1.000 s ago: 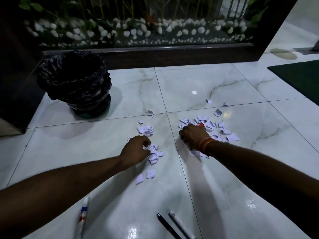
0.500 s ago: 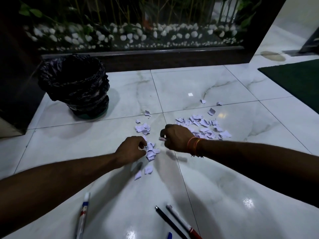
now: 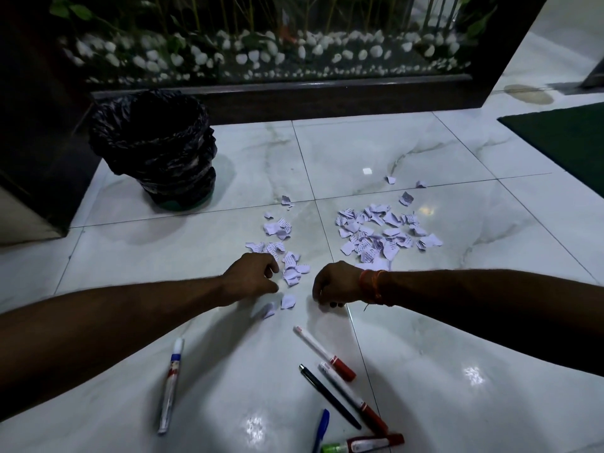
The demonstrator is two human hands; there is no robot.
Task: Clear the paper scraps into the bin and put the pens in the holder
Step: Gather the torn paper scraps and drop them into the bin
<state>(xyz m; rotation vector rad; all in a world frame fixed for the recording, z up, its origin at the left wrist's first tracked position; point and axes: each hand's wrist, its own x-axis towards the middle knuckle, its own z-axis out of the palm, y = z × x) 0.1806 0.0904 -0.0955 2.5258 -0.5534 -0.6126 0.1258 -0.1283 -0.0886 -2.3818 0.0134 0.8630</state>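
Note:
Torn white paper scraps lie on the marble floor in two patches, a small left cluster (image 3: 291,269) and a bigger right pile (image 3: 376,237). My left hand (image 3: 253,276) rests at the left cluster's near edge, fingers curled around scraps. My right hand (image 3: 336,284) is a downward fist just right of it, its contents hidden. The bin (image 3: 153,148), lined with a black bag, stands at the back left. Several pens lie near me: a white and blue one (image 3: 170,384), a red-capped white one (image 3: 323,353), a black one (image 3: 328,395) and a blue one (image 3: 322,429). No holder is in view.
A dark raised ledge (image 3: 294,96) with plants and white pebbles behind it closes off the back. A dark cabinet (image 3: 32,125) stands to the left of the bin. A green mat (image 3: 562,138) lies at the right.
My right hand left the right pile and came left and nearer, closed with a scrap in its fingers. My left hand stayed at the left cluster. The view tilted down, showing more pens.

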